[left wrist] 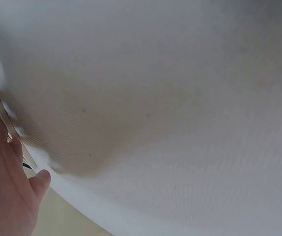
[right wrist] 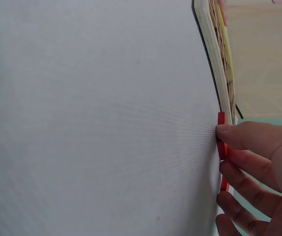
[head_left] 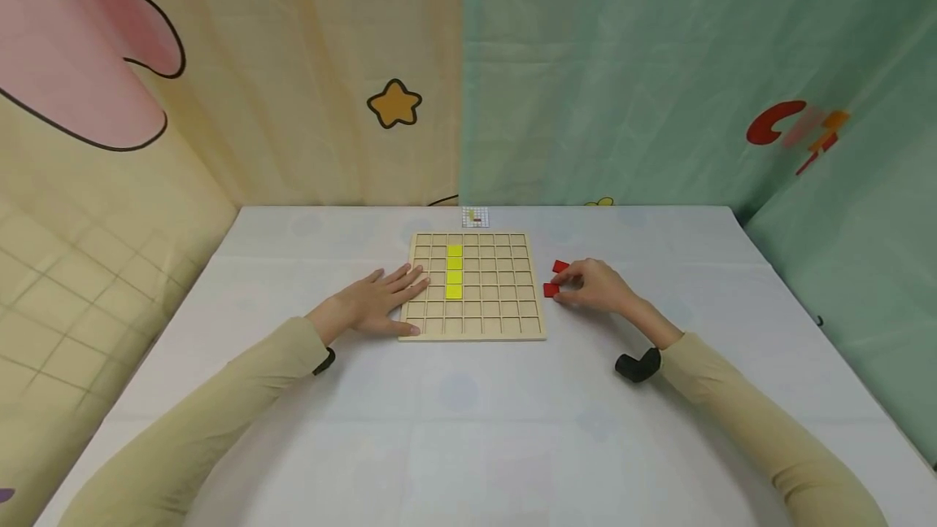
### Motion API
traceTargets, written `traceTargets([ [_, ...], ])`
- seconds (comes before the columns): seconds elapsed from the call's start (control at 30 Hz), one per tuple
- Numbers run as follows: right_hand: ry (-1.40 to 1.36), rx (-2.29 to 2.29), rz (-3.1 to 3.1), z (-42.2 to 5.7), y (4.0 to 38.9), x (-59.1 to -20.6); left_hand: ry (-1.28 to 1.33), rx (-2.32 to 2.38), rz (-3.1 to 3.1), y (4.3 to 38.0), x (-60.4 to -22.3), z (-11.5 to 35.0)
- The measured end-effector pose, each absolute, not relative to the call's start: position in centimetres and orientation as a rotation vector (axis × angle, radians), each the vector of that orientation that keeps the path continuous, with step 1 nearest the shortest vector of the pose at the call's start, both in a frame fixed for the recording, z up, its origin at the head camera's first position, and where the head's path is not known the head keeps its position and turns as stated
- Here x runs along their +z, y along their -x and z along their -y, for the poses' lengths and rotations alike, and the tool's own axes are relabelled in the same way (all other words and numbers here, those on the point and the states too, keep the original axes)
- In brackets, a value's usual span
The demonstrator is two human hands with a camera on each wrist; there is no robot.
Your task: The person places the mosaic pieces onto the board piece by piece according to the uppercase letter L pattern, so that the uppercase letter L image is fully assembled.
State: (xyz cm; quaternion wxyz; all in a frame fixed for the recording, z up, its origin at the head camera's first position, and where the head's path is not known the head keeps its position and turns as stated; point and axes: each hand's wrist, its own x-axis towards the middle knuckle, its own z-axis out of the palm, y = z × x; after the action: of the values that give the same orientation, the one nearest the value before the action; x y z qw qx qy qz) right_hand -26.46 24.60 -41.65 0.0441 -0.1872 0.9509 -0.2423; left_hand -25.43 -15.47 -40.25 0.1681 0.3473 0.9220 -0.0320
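Observation:
A square wooden grid board (head_left: 494, 330) lies on the table, with several yellow tiles (head_left: 455, 263) in one upright column left of its middle. My left hand (head_left: 372, 301) rests flat with fingers spread over the board's left edge; in the left wrist view that hand (left wrist: 6, 182) lies against the board's rim (left wrist: 1, 105). To the right of the board, my right hand (head_left: 596, 287) pinches a red tile (head_left: 551, 290) between thumb and index finger. A second red tile (head_left: 560, 266) lies just behind it, close to the fingers. In the right wrist view the thumb touches the pinched tile (right wrist: 221, 150).
A small printed card (head_left: 475, 217) with a coloured grid pattern lies behind the board. The white tablecloth (head_left: 454, 429) covers the table. Curtains (head_left: 329, 63) hang at the back and sides. A dark band (head_left: 638, 365) sits at the right wrist.

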Motion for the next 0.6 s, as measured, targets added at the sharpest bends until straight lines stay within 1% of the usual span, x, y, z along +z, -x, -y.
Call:
traceTargets([
  [0.6,0.556,-0.753,-2.997,-24.11,26.18,-41.23,-0.991,-0.079,-2.632,25.51,-40.43,15.48],
])
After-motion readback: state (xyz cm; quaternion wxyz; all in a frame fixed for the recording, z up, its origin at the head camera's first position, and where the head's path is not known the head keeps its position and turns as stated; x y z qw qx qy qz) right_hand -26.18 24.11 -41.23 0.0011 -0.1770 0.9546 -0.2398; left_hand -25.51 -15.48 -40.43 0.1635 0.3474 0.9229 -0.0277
